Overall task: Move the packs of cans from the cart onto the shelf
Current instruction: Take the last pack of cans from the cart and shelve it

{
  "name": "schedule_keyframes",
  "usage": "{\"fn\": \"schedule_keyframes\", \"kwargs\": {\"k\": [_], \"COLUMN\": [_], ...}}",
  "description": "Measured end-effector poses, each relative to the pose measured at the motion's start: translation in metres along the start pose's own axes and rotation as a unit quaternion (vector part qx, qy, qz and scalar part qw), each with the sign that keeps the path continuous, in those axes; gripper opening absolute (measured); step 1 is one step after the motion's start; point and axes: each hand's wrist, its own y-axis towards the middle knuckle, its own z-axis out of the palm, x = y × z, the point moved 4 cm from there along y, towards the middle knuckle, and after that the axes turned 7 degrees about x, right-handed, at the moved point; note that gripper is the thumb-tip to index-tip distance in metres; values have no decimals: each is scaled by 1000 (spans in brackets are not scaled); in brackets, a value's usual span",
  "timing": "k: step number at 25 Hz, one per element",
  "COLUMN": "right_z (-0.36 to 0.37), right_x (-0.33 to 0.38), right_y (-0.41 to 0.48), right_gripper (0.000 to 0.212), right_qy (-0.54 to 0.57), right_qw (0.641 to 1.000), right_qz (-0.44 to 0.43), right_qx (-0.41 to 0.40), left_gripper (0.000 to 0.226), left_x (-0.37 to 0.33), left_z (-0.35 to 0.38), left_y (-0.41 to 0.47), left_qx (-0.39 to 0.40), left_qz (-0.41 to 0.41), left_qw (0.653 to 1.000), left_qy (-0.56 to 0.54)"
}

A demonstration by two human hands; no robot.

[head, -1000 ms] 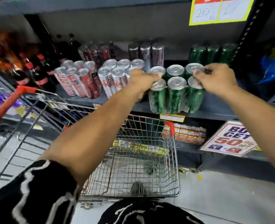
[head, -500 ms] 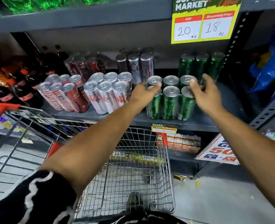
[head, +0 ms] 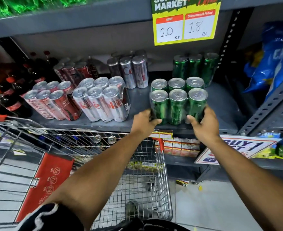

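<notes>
A shrink-wrapped pack of green cans (head: 178, 104) stands on the grey shelf (head: 137, 100) near its front edge. My left hand (head: 143, 121) grips the pack's lower left side and my right hand (head: 204, 122) grips its lower right side. To the left on the same shelf sit a silver can pack (head: 102, 100) and a red can pack (head: 52, 102). The wire cart (head: 137, 180) stands below the shelf in front of me, and its basket shows no packs.
More green cans (head: 195, 67), silver cans (head: 129, 70) and red cans stand at the back of the shelf. Dark bottles (head: 9, 90) fill the far left. A price sign (head: 185, 22) hangs above. A slotted upright (head: 270, 104) and blue bags border the right.
Both hands have come down from the tops of the green cans to the pack's lower sides. The pack now sits flat on the shelf, and the view has shifted upward and closer.
</notes>
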Motion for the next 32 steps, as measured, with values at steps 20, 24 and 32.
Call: {"fn": "schedule_keyframes", "kwargs": {"k": [20, 24, 32], "right_z": [-63, -65, -62], "right_x": [-41, -37, -34], "right_y": [15, 12, -1], "right_gripper": [60, 58, 51], "right_qy": [42, 16, 2], "right_qw": [994, 995, 997], "right_qz": [85, 92, 75], "right_qx": [50, 38, 28], "left_gripper": [32, 31, 28], "left_x": [-48, -44, -39], "left_z": [64, 64, 62], "left_y": [11, 9, 4], "left_qx": [17, 13, 26], "left_qz": [7, 9, 14], "left_qw": [1000, 999, 999], "left_qy": [-5, -32, -31]}}
